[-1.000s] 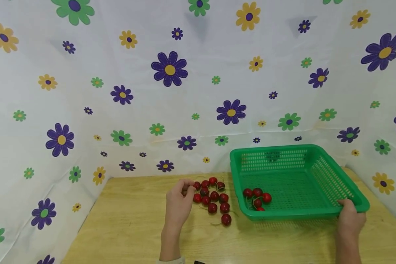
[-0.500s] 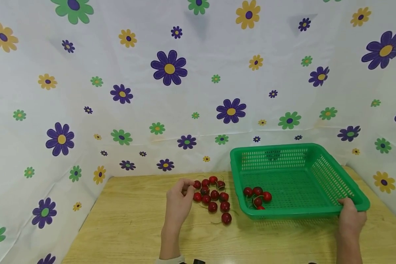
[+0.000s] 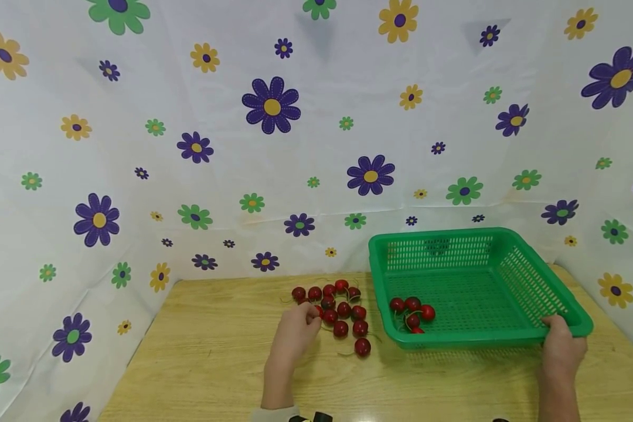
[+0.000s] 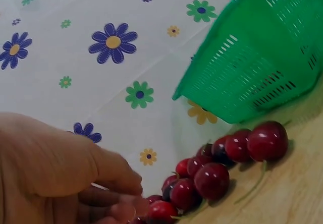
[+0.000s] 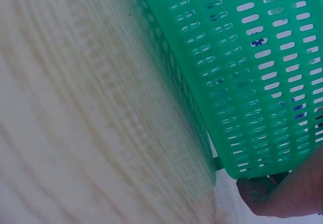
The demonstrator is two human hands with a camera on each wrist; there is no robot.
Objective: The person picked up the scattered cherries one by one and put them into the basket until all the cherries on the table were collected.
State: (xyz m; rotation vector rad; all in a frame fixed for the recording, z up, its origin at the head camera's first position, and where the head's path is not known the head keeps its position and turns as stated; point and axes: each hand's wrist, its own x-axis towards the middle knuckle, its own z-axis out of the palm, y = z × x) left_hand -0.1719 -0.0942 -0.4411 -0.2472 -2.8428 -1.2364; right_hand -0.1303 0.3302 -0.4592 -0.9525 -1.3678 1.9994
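Observation:
My left hand [image 3: 297, 331] is at the near left side of a group of dark red cherries [image 3: 344, 310] on the table. Its loosely bent fingers come right up to a bright red cherry [image 4: 162, 211], which they partly cover in the head view; a gap shows between thumb and fingers. One cherry [image 3: 298, 293] lies just beyond this hand, at the group's left end. My right hand [image 3: 561, 349] grips the near right corner of a green plastic basket [image 3: 469, 339], thumb over the rim. Several cherries [image 3: 412, 303] lie inside the basket's left end.
The light wooden table [image 3: 206, 351] runs back to a white flower-printed cloth [image 3: 216, 193] that hangs behind and at both sides. The nearest cherry [image 3: 362, 347] sits close to the basket's left wall, its stem pointing left.
My left hand has moved slightly right and nearer, uncovering the cherry at the group's left end. The right hand and basket stay in place.

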